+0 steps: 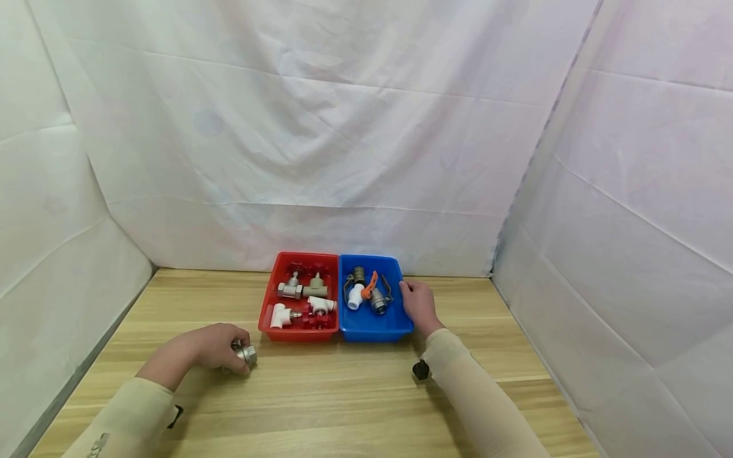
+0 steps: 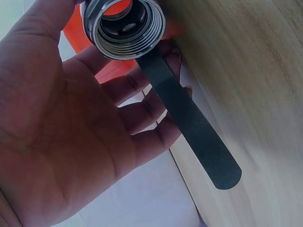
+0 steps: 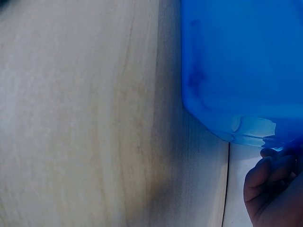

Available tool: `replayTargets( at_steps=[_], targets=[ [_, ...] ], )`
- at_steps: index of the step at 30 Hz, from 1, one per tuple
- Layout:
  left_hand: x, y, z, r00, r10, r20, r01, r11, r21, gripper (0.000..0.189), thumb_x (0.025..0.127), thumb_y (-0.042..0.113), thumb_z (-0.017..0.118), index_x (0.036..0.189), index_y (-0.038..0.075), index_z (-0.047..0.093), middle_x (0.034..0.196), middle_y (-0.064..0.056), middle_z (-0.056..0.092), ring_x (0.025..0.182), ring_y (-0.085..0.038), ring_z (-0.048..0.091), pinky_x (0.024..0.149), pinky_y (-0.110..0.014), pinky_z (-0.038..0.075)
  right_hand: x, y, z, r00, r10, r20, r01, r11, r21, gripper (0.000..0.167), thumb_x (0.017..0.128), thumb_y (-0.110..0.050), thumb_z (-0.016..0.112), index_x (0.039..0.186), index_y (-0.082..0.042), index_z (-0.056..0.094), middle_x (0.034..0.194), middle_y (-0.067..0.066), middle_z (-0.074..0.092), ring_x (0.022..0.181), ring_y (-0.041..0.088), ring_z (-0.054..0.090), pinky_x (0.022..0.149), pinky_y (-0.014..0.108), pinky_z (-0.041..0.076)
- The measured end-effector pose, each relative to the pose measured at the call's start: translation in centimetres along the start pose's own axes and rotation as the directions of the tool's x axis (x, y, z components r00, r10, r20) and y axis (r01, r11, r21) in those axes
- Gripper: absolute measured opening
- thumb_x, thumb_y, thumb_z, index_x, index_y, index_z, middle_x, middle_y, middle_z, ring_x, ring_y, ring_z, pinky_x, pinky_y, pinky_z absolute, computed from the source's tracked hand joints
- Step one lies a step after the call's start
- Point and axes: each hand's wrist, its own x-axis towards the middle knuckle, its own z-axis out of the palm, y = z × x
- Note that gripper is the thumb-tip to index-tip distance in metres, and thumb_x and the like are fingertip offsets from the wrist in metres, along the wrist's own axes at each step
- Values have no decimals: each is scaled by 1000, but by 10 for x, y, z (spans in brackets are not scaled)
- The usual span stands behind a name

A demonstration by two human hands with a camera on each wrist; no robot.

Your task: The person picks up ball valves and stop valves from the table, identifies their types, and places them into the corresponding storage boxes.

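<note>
In the head view my left hand (image 1: pixel 220 346) grips a metal ball valve (image 1: pixel 247 354) low over the table, left of the red bin. The left wrist view shows the valve's threaded open end (image 2: pixel 130 35) and its long dark lever (image 2: pixel 194 127) slanting across the fingers. My right hand (image 1: pixel 420 305) holds the right rim of the blue bin (image 1: pixel 375 332), its fingers curled at the edge. In the right wrist view that hand (image 3: pixel 274 189) is at the bin's corner, partly cut off by the frame.
Inside the blue bin lie several valves, including a white one (image 1: pixel 355 296) with an orange handle. The adjoining red bin (image 1: pixel 300 335) holds several red-handled valves, such as a white one (image 1: pixel 280 316). White cloth (image 1: pixel 321 159) walls the wooden table (image 1: pixel 321 401) at back and sides.
</note>
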Motion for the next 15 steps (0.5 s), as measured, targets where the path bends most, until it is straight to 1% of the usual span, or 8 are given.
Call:
replayTargets(
  at_steps=[2, 4, 6, 9, 11, 13, 15],
  targets=[
    [-1, 0, 0, 1000, -5, 6, 5, 1000, -9, 29, 84, 29, 93, 99, 20, 69, 95, 0, 65, 88, -21, 58, 77, -40, 51, 0, 0, 0, 1000, 4, 2, -4, 1000, 6, 40, 118, -31, 58, 108, -1, 82, 72, 4, 56, 72, 24, 59, 66, 34, 49],
    [-1, 0, 0, 1000, -5, 8, 6, 1000, -16, 29, 84, 29, 93, 99, 20, 69, 95, 0, 65, 88, -21, 58, 77, -40, 51, 0, 0, 0, 1000, 2, 3, -2, 1000, 10, 39, 117, -31, 58, 109, -1, 82, 72, 4, 57, 73, 23, 60, 67, 34, 49],
    [-1, -1, 0, 1000, -2, 11, 2, 1000, -23, 29, 85, 29, 93, 100, 20, 69, 96, 0, 65, 88, -21, 58, 77, -40, 51, 0, 0, 0, 1000, 2, 5, -2, 1000, 12, 39, 117, -31, 58, 112, -1, 82, 74, 4, 58, 74, 24, 61, 68, 35, 50],
    [0, 0, 1, 1000, 8, 14, -7, 999, -38, 29, 85, 29, 92, 100, 21, 69, 96, 0, 65, 89, -21, 58, 77, -41, 51, 0, 0, 0, 1000, -3, 1, 3, 1000, 10, 37, 117, -31, 58, 120, -3, 83, 77, 5, 64, 78, 24, 64, 72, 35, 53],
    [0, 0, 1, 1000, 19, 16, -18, 999, -44, 28, 86, 29, 92, 100, 22, 69, 96, 0, 65, 89, -21, 58, 76, -41, 50, 0, 0, 0, 1000, -3, 1, 3, 1000, 9, 37, 117, -31, 58, 121, -3, 82, 78, 6, 64, 78, 24, 64, 72, 35, 53],
    [0, 2, 1, 999, 26, 18, -25, 998, -49, 27, 86, 29, 91, 99, 22, 69, 96, 1, 65, 89, -21, 58, 75, -41, 50, 0, 0, 0, 1000, -2, 0, 2, 1000, 13, 37, 117, -30, 59, 119, -2, 83, 76, 5, 62, 77, 24, 62, 70, 35, 52],
    [-1, 4, 1, 999, 33, 21, -32, 998, -54, 27, 86, 29, 91, 98, 22, 69, 95, 1, 65, 88, -21, 58, 75, -41, 50, 0, 0, 0, 1000, 1, 6, -1, 1000, 17, 39, 117, -30, 59, 111, 0, 82, 73, 4, 57, 73, 23, 59, 67, 34, 49]
  ],
)
